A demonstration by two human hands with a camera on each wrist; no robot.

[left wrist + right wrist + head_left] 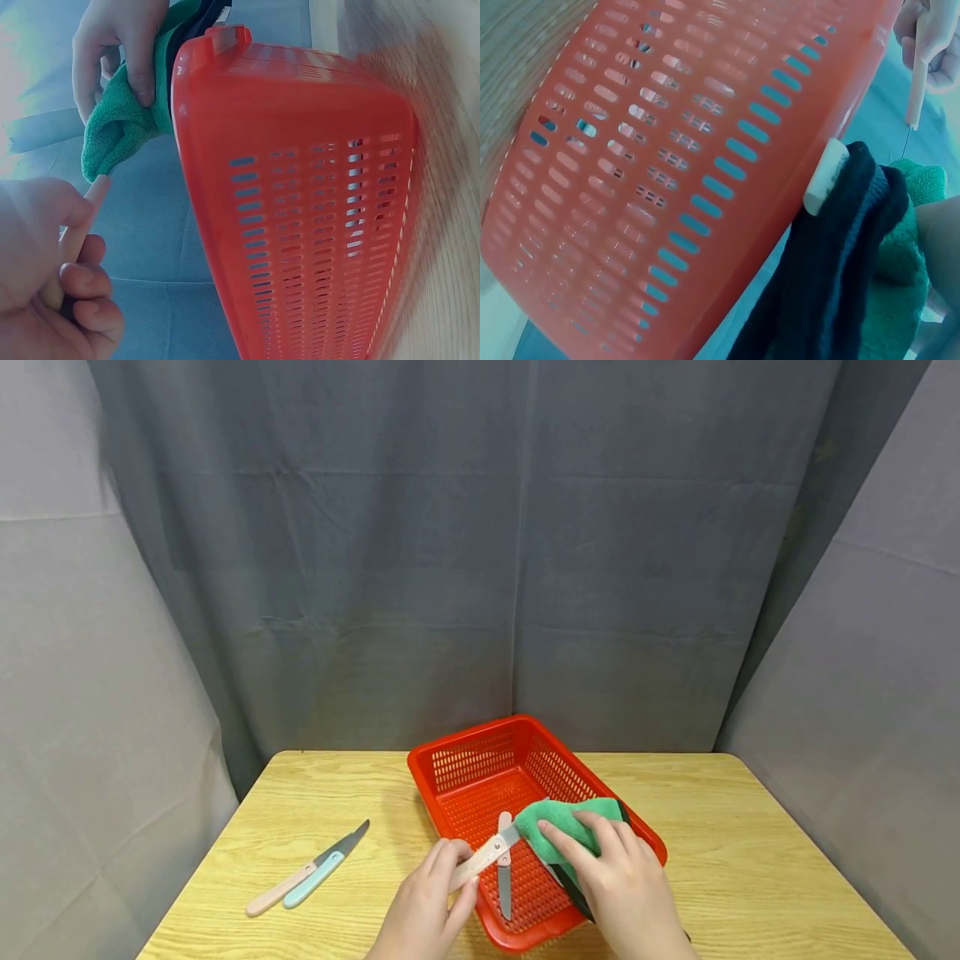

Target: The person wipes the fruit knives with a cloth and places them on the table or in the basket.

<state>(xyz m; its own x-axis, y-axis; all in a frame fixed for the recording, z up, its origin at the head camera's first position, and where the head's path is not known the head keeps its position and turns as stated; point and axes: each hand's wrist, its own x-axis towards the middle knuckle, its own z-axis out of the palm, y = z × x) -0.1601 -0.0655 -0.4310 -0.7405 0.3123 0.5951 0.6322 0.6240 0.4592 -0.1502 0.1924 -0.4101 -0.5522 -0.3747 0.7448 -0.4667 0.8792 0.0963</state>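
Note:
My left hand [429,897] grips the pale pink handle of a folding knife [480,862], thumb below it and fingers above. The knife points up and to the right, over a red plastic basket [463,737]. My right hand [626,885] pinches a green cloth with a dark edge [561,828] around the blade, so only the blade's base shows. In the left wrist view the cloth [120,124] is folded over the blade, close to the handle's end. Beneath, a pink-handled knife [505,889] lies in the basket; another object there is mostly hidden by the cloth.
On the wooden table left of the basket lie two opened folding knives side by side, one pink-handled [279,892] and one light blue [315,878]. Grey curtain [375,568] hangs behind the table, with paler cloth [847,693] along both sides.

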